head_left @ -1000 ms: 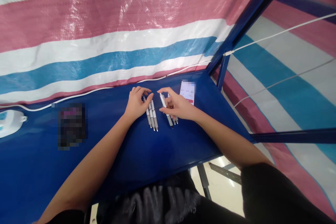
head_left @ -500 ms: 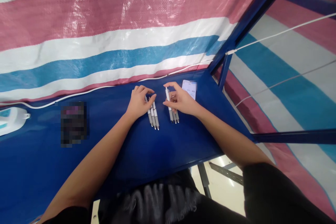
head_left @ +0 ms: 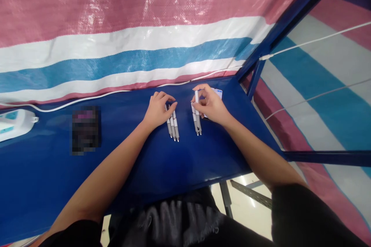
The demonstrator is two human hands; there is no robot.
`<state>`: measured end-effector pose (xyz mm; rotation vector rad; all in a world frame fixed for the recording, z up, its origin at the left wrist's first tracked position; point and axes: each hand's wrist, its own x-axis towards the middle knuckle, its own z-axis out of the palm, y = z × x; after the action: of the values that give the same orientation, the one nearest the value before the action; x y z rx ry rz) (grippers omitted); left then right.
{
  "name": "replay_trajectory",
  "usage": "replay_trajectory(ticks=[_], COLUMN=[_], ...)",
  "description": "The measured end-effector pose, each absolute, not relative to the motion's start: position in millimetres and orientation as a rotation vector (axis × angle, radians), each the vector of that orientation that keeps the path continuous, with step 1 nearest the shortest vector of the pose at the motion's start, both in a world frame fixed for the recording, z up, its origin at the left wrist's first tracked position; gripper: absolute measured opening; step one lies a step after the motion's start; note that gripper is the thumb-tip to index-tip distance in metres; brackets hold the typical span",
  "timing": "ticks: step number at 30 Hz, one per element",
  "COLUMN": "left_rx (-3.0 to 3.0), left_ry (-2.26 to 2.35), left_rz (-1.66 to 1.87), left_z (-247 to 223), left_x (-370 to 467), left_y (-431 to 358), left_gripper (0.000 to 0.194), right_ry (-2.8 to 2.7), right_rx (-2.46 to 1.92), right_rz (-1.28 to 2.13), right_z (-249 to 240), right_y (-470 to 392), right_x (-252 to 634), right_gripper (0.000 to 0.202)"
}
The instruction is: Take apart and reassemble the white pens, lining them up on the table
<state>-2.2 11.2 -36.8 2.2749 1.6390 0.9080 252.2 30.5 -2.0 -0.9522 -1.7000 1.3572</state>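
Striped sheeting in white, pink and blue hangs behind, a shiny woven plastic with soft creases. Below it spreads a smooth blue table, faintly glossy. Judging by how things lie, five pens are down in two groups, and only a sixth pen is left off the table. Toward the left end sit a rounded white plastic object and a dark item too blurred to name. The left hand curves over the upper ends of three pens, thumb and forefinger apart; whether it grips them cannot be told. The right hand pinches the sixth pen over two pens lying side by side. Behind that hand, a flat phone is mostly hidden. All the pens are slim and straight, with white barrels, grey grips and pointed tips.
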Motion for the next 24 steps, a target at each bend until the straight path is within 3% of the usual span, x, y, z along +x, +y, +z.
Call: replay_trajectory(ticks=[6, 13, 24], left_rx=[2.286, 2.29, 2.306], left_ry=[1.642, 1.649, 1.663], left_rz=[0.914, 0.93, 0.946], left_z=[-36, -36, -36], left_x=[-2, -1, -1], left_y=[11, 9, 10], left_gripper=[0.017, 0.016, 0.021], right_ry=[-1.779, -1.769, -1.824], right_rx=[-0.967, -0.95, -1.029], right_rz=[1.286, 1.23, 1.121], right_z=[-11, -10, -18], right_y=[16, 14, 18], right_x=[238, 238, 239], right_gripper=[0.064, 0.044, 0.051])
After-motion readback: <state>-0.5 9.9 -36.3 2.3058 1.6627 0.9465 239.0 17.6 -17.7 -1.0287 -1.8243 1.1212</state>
